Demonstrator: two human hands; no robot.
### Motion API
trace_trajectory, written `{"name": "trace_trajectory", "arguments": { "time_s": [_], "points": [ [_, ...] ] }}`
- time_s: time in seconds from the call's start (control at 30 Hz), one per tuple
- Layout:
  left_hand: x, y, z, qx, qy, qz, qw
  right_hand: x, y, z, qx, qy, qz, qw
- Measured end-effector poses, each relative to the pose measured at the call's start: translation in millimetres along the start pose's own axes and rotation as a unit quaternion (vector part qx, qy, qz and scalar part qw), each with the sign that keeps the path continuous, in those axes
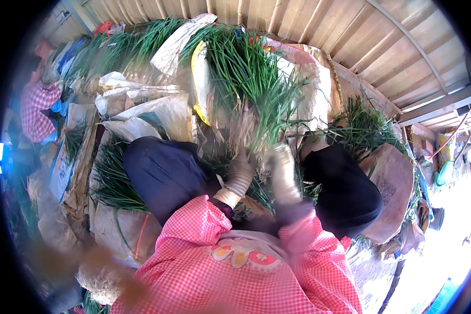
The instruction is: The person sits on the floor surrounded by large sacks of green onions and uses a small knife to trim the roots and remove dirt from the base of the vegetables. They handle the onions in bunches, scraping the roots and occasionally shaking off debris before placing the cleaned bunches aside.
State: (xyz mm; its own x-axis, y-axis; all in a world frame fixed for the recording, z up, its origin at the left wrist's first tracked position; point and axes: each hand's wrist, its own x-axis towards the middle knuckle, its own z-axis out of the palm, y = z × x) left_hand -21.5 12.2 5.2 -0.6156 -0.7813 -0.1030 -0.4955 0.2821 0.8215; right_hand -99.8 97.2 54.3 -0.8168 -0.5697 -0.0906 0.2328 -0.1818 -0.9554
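Note:
My left hand (pixel 242 167), in a brown ribbed glove, is at the pale rooty ends (pixel 241 131) of long green onion-like plants. Its fingertips blend into the stalks, so its grip is unclear. Just to its right, my right hand (pixel 280 157) wears a pale glove and is blurred. Blurred green leaves (pixel 274 114) rise directly beyond it; whether its fingers close on them cannot be made out. A large heap of the same plants (pixel 239 66) lies ahead, leaf tips pointing away from me. Loose green leaves (pixel 261 192) lie below, between my knees.
Woven sacks (pixel 157 114) lie ahead on the left, with another pale sack (pixel 312 94) right of the heap. More greens (pixel 115 176) flank my left knee. A brownish sack (pixel 388 192) sits beside my right knee. A ribbed wall (pixel 290 19) stands behind; another person (pixel 39 106) is at far left.

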Motion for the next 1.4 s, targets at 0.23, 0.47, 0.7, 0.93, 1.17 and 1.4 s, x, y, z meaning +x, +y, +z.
{"name": "trace_trajectory", "arguments": {
  "time_s": [0.23, 0.47, 0.7, 0.93, 1.17, 1.4],
  "points": [
    [-9, 9, -4, 0.050, 0.002, 0.033, 0.998, 79, -8, -7, -0.291, -0.097, -0.004, 0.952],
    [-10, 2, -6, 0.068, -0.041, -0.006, 0.997, 40, -13, 26, -0.662, -0.297, -0.175, 0.665],
    [-9, -6, 3, 0.079, 0.021, 0.066, 0.994, 71, -63, -14, -0.008, 0.059, 0.065, 0.996],
    [-16, 9, -3, -0.004, 0.035, 0.121, 0.992, 148, -16, -18, -0.326, -0.140, 0.169, 0.920],
    [-9, 7, -3, 0.006, 0.003, 0.034, 0.999, 109, -4, -18, -0.477, -0.236, -0.071, 0.844],
    [9, -52, 35, 0.006, -0.004, 0.108, 0.994, 47, -73, -7, 0.125, -0.316, 0.175, 0.924]
  ]
}}
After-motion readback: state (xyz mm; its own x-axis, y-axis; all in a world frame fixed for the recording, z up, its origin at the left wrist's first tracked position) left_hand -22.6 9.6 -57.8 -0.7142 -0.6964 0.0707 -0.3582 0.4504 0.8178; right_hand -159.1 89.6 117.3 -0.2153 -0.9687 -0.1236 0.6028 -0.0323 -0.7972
